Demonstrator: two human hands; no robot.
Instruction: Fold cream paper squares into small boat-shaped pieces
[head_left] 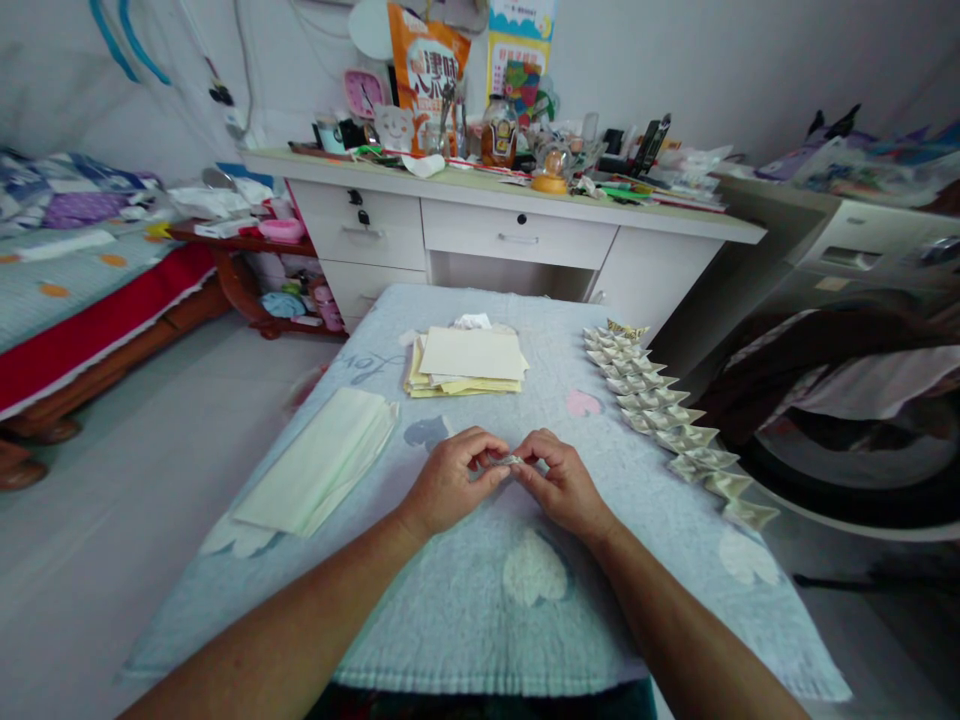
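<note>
Above the middle of the cloth-covered table [465,620], my left hand [459,478] and my right hand [561,484] meet, pinching a small folded piece of paper [506,460] between thumbs and fingers. Most of that piece is hidden by the fingertips. A long row of folded paper pieces [664,410] with pointed tips lies along the table's right side, nested one behind another. Beyond my hands sits a stack of cream and yellow paper [472,355]. To the left lies a pile of long pale green paper sheets [322,460].
A crumpled white tissue [472,321] lies behind the paper stack. Past the table stands a white desk [517,225] crowded with jars, an orange snack bag [426,80] and a pink clock [364,93]. A washing machine [855,260] is at right, a bed [97,270] at left.
</note>
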